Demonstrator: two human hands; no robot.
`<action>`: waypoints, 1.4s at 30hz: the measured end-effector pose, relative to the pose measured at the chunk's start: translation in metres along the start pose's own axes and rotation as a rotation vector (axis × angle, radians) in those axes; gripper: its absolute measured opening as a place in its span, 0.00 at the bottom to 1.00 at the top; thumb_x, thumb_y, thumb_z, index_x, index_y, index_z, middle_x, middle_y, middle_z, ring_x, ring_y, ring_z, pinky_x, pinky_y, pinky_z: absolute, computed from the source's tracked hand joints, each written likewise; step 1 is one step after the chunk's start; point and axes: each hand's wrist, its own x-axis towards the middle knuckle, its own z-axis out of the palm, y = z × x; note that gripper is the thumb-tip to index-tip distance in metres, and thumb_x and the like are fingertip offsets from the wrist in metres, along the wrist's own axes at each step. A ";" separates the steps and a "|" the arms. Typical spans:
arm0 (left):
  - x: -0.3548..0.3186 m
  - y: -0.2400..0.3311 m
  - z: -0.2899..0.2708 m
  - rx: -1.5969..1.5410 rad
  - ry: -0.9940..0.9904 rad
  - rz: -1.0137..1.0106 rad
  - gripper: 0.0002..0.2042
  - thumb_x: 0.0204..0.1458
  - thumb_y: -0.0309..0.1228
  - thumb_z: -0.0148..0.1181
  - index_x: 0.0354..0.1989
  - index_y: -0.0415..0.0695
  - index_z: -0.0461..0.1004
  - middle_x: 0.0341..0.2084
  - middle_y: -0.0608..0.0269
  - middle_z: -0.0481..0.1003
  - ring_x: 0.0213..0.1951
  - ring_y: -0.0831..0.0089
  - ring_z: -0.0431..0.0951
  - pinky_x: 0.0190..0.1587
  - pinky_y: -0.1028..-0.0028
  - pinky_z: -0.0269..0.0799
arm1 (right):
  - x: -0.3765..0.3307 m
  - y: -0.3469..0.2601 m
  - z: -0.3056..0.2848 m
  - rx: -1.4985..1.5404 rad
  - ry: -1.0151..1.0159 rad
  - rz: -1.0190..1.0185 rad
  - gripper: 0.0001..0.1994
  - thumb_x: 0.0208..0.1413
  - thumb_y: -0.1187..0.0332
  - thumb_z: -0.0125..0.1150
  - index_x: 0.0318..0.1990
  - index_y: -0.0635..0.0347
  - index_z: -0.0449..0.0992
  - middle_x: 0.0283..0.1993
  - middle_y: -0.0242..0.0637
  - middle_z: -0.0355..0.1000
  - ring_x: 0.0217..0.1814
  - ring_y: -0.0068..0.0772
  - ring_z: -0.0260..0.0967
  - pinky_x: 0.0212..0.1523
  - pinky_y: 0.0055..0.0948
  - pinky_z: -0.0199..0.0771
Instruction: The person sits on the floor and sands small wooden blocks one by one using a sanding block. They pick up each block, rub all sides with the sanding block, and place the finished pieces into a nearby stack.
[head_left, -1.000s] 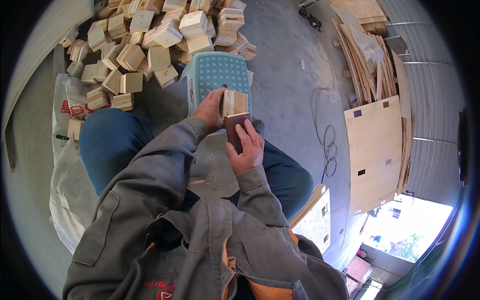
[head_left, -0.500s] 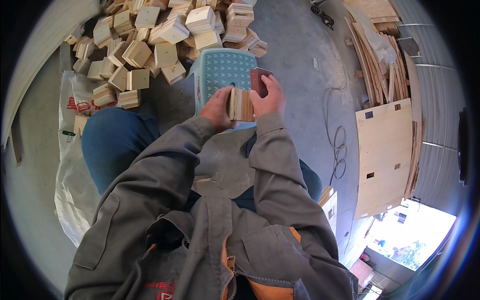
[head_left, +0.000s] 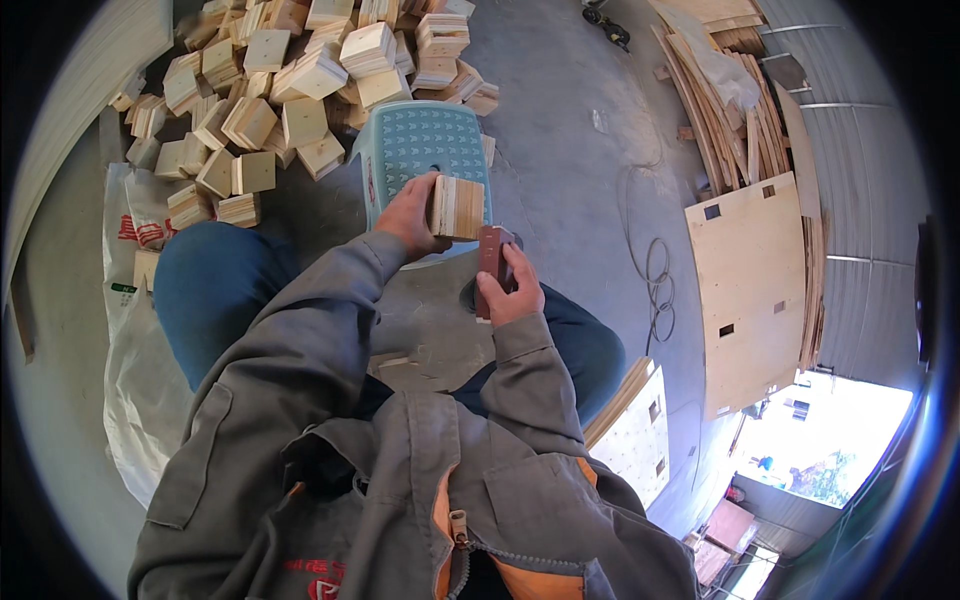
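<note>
The left hand [head_left: 412,221] has its grip closed around one side of a layered wooden block [head_left: 459,209], seen over the near edge of the blue stool [head_left: 420,135]. At the block's five o'clock, the right hand [head_left: 516,286] grips a reddish-brown block [head_left: 492,262], thumb against it. Toward ten o'clock, a heap of blocks [head_left: 305,120] covers the floor [head_left: 560,190].

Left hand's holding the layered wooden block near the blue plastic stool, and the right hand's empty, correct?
No: the right hand isn't empty. The head view shows it holding a reddish-brown block. The left hand does hold the layered wooden block.
</note>
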 end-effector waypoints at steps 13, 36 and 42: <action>0.002 -0.016 0.000 -0.153 0.034 -0.128 0.46 0.50 0.40 0.78 0.75 0.39 0.58 0.68 0.45 0.64 0.70 0.53 0.67 0.71 0.60 0.64 | -0.004 0.005 -0.010 0.187 -0.024 0.333 0.33 0.48 0.64 0.79 0.63 0.64 0.77 0.64 0.47 0.77 0.67 0.41 0.75 0.68 0.37 0.73; 0.014 -0.015 0.003 -0.523 0.003 -0.262 0.34 0.53 0.31 0.74 0.67 0.30 0.68 0.56 0.49 0.78 0.57 0.63 0.79 0.62 0.67 0.73 | 0.014 0.013 -0.013 0.157 -0.055 0.286 0.31 0.48 0.64 0.78 0.60 0.66 0.79 0.64 0.50 0.76 0.66 0.45 0.74 0.68 0.37 0.72; 0.010 -0.007 0.005 -0.651 -0.010 -0.314 0.33 0.55 0.28 0.71 0.69 0.33 0.66 0.57 0.50 0.78 0.57 0.64 0.79 0.62 0.67 0.73 | 0.011 0.015 -0.008 0.159 -0.030 0.253 0.30 0.48 0.65 0.78 0.60 0.66 0.79 0.67 0.51 0.74 0.69 0.46 0.72 0.69 0.38 0.71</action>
